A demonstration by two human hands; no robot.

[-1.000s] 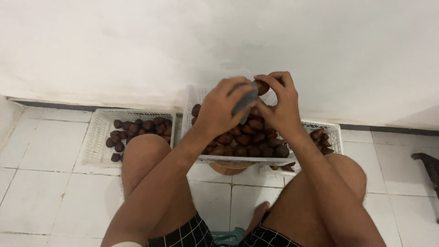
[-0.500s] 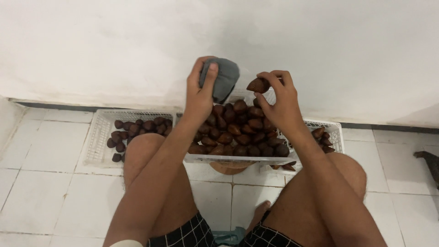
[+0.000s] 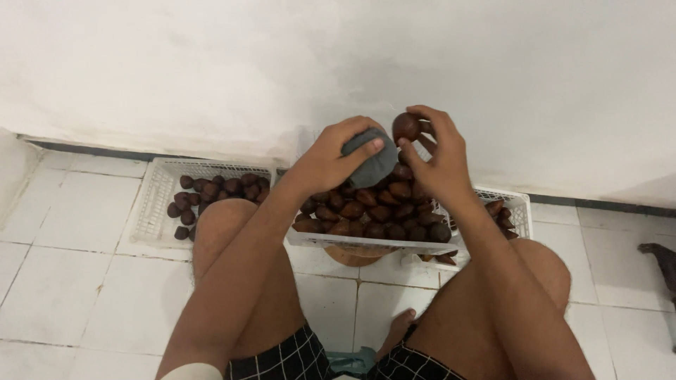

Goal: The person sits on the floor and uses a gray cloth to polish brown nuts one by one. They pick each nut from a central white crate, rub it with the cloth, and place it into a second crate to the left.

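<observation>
My left hand (image 3: 334,158) grips a grey cloth (image 3: 371,163) above the middle white basket (image 3: 366,243), which is heaped with dark brown scaly fruits (image 3: 366,210). My right hand (image 3: 438,158) pinches one brown fruit (image 3: 406,127) between thumb and fingers, just right of the cloth and touching it or nearly so. Both hands hover over the fruit pile, between my raised bare knees.
A white basket (image 3: 151,204) on the left holds a smaller batch of brown fruits (image 3: 211,190). Another white basket (image 3: 520,207) with a few fruits sits at the right. A white wall stands close behind. A round wooden piece (image 3: 352,255) lies under the middle basket. White floor tiles surround me.
My left hand with the grey cloth dropped from its raised position and came back beside the fruit held in my right hand. My right hand stayed nearly still.
</observation>
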